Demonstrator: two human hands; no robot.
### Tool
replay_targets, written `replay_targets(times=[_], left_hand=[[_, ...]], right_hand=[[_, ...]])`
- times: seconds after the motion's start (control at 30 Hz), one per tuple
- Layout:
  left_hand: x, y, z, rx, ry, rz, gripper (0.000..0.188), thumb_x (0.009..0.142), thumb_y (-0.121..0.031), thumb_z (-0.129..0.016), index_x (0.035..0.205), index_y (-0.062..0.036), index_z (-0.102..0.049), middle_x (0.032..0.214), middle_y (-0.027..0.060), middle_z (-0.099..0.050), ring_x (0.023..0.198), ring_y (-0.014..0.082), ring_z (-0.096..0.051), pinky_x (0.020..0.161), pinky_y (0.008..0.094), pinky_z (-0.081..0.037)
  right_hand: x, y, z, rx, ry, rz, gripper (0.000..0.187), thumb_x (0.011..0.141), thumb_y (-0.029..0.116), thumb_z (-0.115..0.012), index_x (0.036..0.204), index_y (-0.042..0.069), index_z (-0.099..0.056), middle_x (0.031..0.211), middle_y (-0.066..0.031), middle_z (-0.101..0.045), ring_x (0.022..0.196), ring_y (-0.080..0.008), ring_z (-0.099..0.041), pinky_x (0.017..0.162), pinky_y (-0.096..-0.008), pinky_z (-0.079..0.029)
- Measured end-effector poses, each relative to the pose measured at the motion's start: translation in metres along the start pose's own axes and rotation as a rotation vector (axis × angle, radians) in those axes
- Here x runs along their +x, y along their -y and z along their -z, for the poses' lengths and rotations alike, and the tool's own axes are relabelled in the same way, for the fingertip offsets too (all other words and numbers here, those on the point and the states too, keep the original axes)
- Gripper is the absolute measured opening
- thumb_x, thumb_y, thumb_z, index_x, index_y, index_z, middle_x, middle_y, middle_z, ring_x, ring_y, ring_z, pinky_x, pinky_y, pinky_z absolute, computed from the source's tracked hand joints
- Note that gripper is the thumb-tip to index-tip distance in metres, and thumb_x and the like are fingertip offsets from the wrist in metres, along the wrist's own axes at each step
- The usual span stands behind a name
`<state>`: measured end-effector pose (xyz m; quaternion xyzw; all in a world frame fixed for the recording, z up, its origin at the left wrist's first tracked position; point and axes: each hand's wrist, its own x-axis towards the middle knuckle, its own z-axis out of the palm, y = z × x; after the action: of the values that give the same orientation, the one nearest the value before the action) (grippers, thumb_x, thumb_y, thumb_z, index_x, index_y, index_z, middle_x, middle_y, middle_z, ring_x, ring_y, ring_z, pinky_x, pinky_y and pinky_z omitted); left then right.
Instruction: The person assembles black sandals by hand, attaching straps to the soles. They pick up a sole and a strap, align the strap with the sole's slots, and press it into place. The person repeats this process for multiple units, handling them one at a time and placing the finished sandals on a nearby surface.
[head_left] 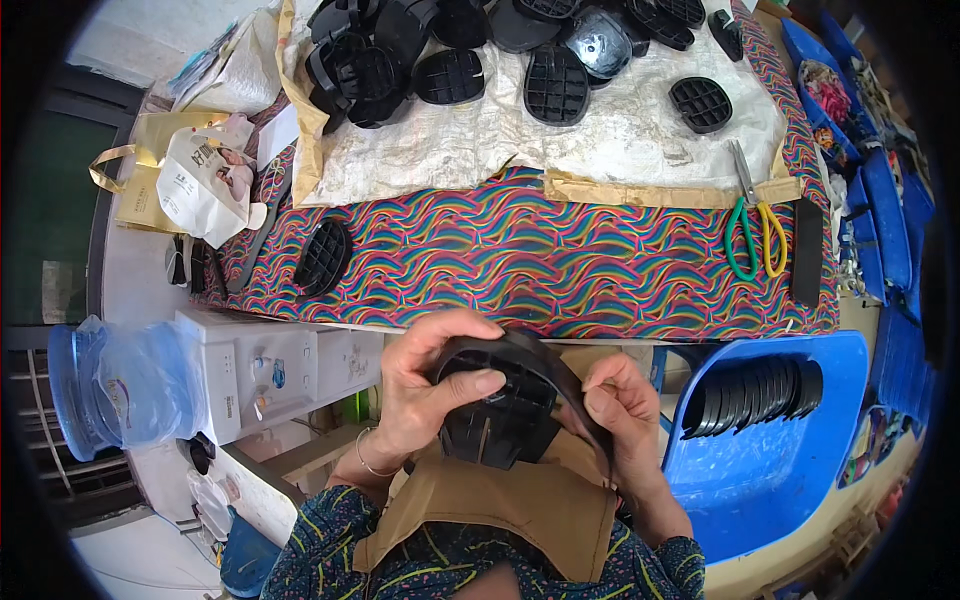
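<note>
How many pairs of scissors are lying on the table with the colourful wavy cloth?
1. The scissors, with one green and one yellow handle, lie near the table's right end, beside a flat black strip. Another pair could be hidden under the black sole pieces.

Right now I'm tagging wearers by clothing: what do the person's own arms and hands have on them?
Both hands are bare, no gloves. The left hand has a thin metal bangle at the wrist. The right hand wears nothing visible. Both arms end in dark blue sleeves patterned with yellow-green strokes.
</note>
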<state>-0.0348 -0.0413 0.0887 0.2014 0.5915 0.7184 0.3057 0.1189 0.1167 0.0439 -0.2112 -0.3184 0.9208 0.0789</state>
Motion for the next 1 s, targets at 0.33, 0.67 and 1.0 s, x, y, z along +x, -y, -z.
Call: replay_targets(times=[0.33,0.67,1.0], left_hand=[[0.018,0.01,-0.018,-0.136,-0.173,0.116,0.041,0.083,0.004,-0.071,0.121,-0.0013,-0.057,0.103,0.0107,-0.069,0.092,0.0155,-0.067,0.083,0.0292,-0.054],[0.035,0.022,-0.026,0.052,-0.195,-0.012,0.039,0.083,0.006,-0.067,0.121,-0.003,-0.058,0.103,0.0056,-0.067,0.093,0.0111,-0.064,0.084,0.0252,-0.051],[0.054,0.043,-0.035,0.165,-0.215,-0.156,0.036,0.087,0.008,-0.062,0.122,-0.0011,-0.057,0.11,0.0056,-0.064,0.1,0.0113,-0.062,0.089,0.0258,-0.05]], right_hand=[[0.019,-0.029,-0.027,0.071,-0.125,0.198,0.014,0.1,0.019,-0.057,0.098,0.009,-0.048,0.076,0.0015,-0.054,0.064,-0.0057,-0.05,0.06,-0.0238,-0.042],[0.052,-0.05,0.002,0.024,-0.168,0.234,0.011,0.102,0.017,-0.055,0.103,0.007,-0.05,0.096,-0.0008,-0.061,0.083,-0.0062,-0.056,0.075,-0.0226,-0.047],[0.051,-0.035,0.017,-0.38,-0.24,0.331,0.025,0.102,0.013,-0.054,0.118,-0.003,-0.062,0.111,-0.006,-0.066,0.093,-0.0072,-0.061,0.085,-0.0231,-0.048]])
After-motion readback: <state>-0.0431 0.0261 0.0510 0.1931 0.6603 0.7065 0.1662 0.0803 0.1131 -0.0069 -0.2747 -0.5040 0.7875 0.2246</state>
